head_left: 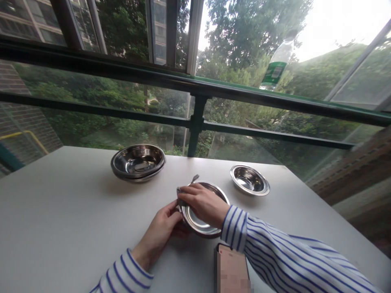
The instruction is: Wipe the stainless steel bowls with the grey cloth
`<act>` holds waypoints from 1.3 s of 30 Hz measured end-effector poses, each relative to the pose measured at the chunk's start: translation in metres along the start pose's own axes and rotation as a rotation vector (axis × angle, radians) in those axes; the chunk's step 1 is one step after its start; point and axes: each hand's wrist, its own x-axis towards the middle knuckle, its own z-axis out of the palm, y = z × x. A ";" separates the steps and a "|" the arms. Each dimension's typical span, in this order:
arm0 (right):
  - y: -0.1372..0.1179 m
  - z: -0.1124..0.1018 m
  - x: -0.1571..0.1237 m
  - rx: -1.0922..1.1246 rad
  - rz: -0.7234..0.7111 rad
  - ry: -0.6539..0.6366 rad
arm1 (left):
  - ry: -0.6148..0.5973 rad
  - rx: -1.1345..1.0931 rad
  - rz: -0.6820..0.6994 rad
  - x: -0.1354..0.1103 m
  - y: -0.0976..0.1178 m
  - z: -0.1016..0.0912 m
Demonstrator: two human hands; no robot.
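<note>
A shiny steel bowl [198, 223] is in front of me on the white table, partly covered by my right hand. My left hand [163, 228] grips its left rim, thumb on top and the other fingers beneath. Across the bowl reaches my right hand [206, 202], fingers closed over a crumpled grey cloth [182, 199] pressed at the left rim. A twisted end of the cloth sticks up beyond the fingers. How much cloth lies under the palm is hidden.
A stack of steel bowls [139, 162] stands at the back left of the table [76, 211]. One smaller steel bowl [249, 180] is to the right. Near my right sleeve lies a phone [232, 268]. A plastic bottle [276, 67] stands by the dark railing [122, 83].
</note>
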 end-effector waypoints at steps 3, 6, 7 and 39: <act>0.018 -0.003 0.002 -0.066 0.150 0.031 | -0.023 -0.005 -0.044 0.000 0.001 0.000; 0.022 -0.002 0.006 -0.052 0.190 0.055 | -0.028 -0.030 -0.046 0.001 0.001 -0.001; 0.019 -0.001 0.007 -0.036 0.167 0.053 | -0.030 -0.040 -0.044 0.001 0.001 -0.002; -0.014 -0.012 -0.013 0.300 -0.055 -0.066 | -0.017 -0.276 -0.064 0.004 -0.004 -0.004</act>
